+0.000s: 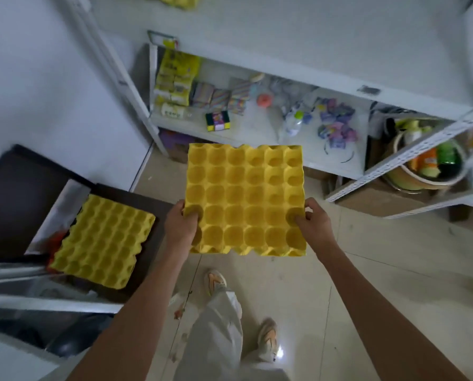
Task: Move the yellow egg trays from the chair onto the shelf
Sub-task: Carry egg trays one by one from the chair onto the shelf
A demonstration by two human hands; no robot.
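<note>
Yellow moulded-pulp egg tray [245, 199], cups facing up, is held level in the air above a pale tiled floor [367, 270], in front of a white metal shelf unit [340, 160]. The left hand [181, 225] clasps its left edge near the closest corner, thumb pressed into a cup; the right hand [312, 225] pinches the right edge likewise. A second yellow egg tray [103, 242] lies on a dark chair [18, 193] to the left, well apart

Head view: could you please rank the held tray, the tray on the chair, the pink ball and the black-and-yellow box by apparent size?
1. Held tray, though it is nearer the camera
2. Chair tray
3. Box
4. Ball
</note>
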